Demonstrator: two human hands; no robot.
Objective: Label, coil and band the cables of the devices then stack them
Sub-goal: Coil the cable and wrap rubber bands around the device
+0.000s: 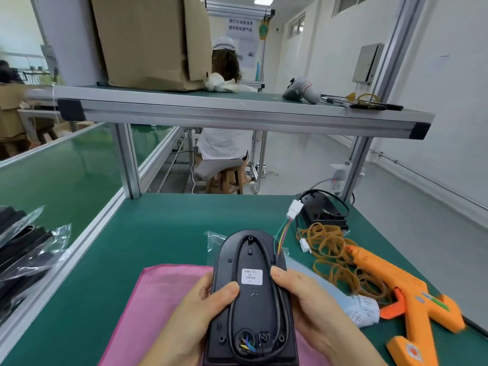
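Green bench (pixel 163 233), black device (pixel 253 299), rubber bands (pixel 330 250)

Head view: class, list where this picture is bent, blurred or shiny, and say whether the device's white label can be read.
Head view throughout: the wide lens bows the aluminium shelf and tilts its posts; the orange glue gun smears near the lower right corner; the green belt at left shows a pale sheen; the white label on the black device is too soft to read.
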